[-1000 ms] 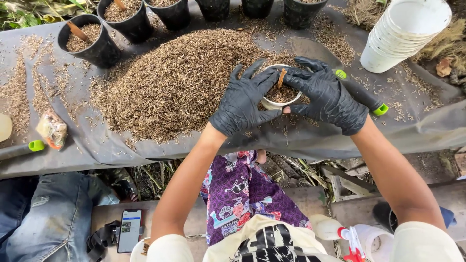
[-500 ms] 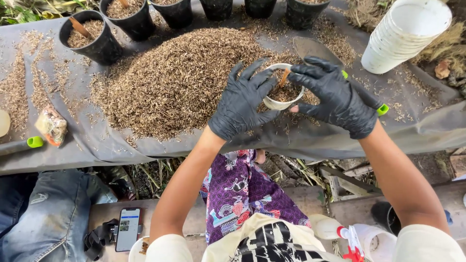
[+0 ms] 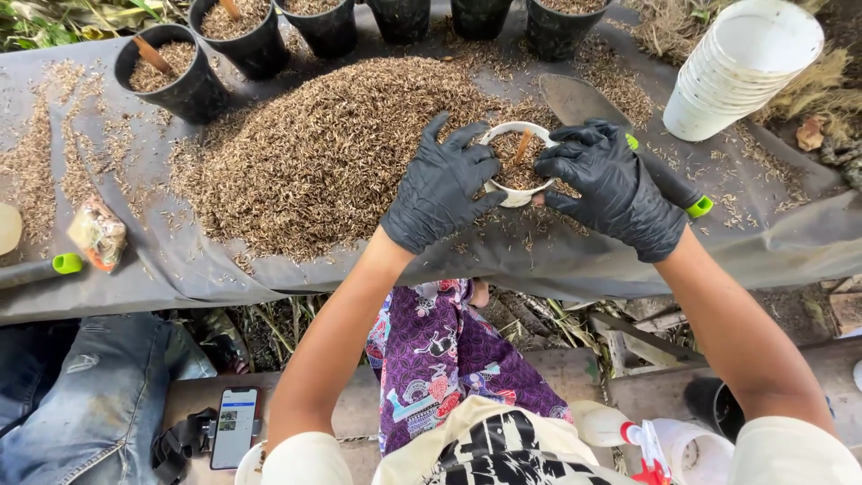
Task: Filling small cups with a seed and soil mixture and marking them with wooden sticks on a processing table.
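Observation:
A small white pot (image 3: 499,134) filled with brown husk mix sits on a grey tarp (image 3: 180,269), with a short brown stick (image 3: 523,145) standing in it. My left hand (image 3: 442,184), in a black glove, wraps the pot's left side. My right hand (image 3: 614,187), also in a black glove, cups its right side with fingertips at the rim. A big heap of brown husks (image 3: 323,153) lies just left of the pot. A trowel (image 3: 584,101) with a black and green handle lies behind my right hand.
Black pots (image 3: 171,76) of mix, some with sticks, line the tarp's far edge. A stack of white pots (image 3: 745,67) stands at the far right. A small packet (image 3: 97,233) and a green-tipped tool (image 3: 54,265) lie at left. A phone (image 3: 233,427) rests on a bench below.
Both hands have stayed on the white pot and shifted slightly with it. The trowel blade behind my right hand now shows more.

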